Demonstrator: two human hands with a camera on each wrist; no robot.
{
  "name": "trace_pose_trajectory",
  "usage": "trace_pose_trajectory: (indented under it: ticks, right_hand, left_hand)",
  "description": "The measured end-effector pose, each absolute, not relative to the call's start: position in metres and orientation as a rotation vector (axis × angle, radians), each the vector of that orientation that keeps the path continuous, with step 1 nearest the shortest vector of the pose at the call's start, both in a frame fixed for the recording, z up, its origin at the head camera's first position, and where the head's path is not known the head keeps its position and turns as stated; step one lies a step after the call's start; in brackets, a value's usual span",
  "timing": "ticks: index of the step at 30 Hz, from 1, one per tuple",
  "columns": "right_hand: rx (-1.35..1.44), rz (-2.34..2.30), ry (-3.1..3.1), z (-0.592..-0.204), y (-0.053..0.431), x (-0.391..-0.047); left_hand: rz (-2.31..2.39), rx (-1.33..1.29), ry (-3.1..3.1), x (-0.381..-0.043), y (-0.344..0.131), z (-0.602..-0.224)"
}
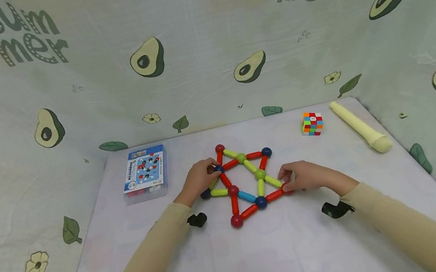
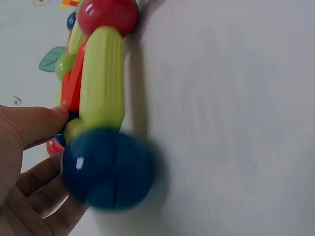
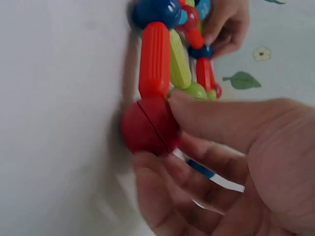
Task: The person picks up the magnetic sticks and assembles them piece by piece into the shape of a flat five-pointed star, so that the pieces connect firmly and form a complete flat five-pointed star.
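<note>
A flat frame of magnetic rods and balls lies on the table, its triangles joined side by side. My left hand (image 1: 198, 178) pinches a blue ball (image 1: 218, 169) at the frame's left side; that ball is mostly hidden in the left wrist view. Just nearer stands a dark blue corner ball (image 2: 108, 169), with a yellow-green rod (image 2: 102, 78) leading from it to a red ball (image 2: 109, 17). At the right corner, my right hand (image 1: 306, 175) holds a red ball (image 3: 147, 127) between thumb and fingers. A red rod (image 3: 155, 59) joins it to another blue ball (image 3: 156, 12).
A clear plastic box with a blue printed label (image 1: 145, 170) lies at the back left. Toward the back right are a puzzle cube (image 1: 312, 124) and a pale yellow club-shaped stick (image 1: 359, 126). An avocado-print cloth (image 1: 202, 95) hangs behind the table.
</note>
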State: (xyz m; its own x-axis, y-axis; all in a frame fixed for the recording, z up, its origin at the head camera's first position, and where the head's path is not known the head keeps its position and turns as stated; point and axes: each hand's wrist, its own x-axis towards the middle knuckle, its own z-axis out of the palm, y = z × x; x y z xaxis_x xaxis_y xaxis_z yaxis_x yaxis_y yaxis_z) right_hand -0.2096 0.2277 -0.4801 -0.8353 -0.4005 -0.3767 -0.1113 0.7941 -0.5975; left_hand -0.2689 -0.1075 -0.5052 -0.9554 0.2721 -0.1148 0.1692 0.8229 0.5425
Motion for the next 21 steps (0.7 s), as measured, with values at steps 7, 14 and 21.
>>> trace_pose_trajectory:
  ticks: [7, 14, 21]
  right_hand:
    - [-0.244, -0.814, 2.744, -0.488, 0.231, -0.240]
    - [-0.224, -1.128, 2.669, -0.501, 0.230, -0.264]
    - [-0.277, -1.233, 2.623, -0.502, 0.223, -0.262]
  left_hand:
    - [0.755, 0.451, 2.772, -0.252, -0.124, -0.502]
    - [0.743, 0.616, 2.745, -0.232, -0.121, -0.505]
    - [0.749, 0.669, 2.807, -0.216, -0.117, -0.509]
